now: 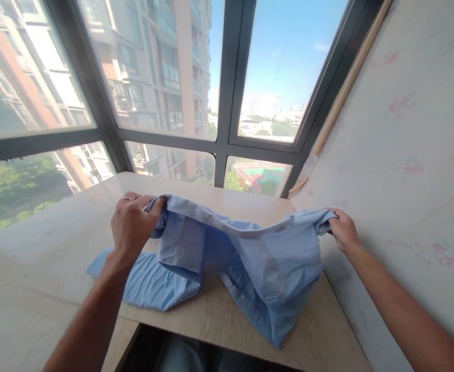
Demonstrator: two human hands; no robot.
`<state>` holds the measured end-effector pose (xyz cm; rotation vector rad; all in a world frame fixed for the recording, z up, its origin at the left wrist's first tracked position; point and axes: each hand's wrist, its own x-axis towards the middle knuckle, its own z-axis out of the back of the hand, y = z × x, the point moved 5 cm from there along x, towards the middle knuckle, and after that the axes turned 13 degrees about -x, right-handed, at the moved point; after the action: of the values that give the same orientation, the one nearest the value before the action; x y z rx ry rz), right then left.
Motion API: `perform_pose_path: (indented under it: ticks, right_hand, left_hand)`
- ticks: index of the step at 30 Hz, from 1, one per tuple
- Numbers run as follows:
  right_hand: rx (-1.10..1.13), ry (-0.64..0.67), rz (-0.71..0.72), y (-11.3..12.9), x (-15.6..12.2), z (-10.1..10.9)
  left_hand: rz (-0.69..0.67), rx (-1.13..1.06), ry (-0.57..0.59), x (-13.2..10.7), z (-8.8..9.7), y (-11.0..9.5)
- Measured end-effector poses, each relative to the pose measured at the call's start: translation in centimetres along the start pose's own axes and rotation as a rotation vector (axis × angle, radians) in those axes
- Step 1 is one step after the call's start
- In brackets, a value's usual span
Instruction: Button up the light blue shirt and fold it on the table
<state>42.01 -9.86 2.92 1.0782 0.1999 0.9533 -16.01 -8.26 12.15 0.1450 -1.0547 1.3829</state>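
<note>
A light blue button-up shirt point(285, 258) is stretched between my two hands above the pale sill. My left hand point(136, 219) grips a bunched part at its left end, with a ring on one finger. At the other end, near the wall, my right hand point(343, 230) pinches a folded corner. The upper edge sags between them. A row of small buttons shows on the hanging front, which tapers to a low point over the sill's near edge. More blue cloth lies wrinkled on the sill below my left hand; whether it is all one garment is partly hidden.
The broad stone-like sill point(56, 248) runs under the shirt to dark-framed windows point(221, 150). On the right stands a flower-patterned wall point(405, 155) with a wooden trim strip point(337, 116). A dark gap opens below the sill's front edge, where my legs show.
</note>
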Motion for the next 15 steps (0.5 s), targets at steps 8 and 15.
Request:
perform_pose_path:
  ticks: [8, 15]
  right_hand:
    - [-0.253, 0.467, 0.105, 2.7, -4.8, -7.0]
    - [-0.703, 1.253, 0.286, 4.3, -15.1, -11.3]
  left_hand:
    - [0.017, 0.182, 1.074, -6.2, -6.9, 1.5]
    - [-0.104, -0.254, 1.091, -11.8, -14.3, -3.6]
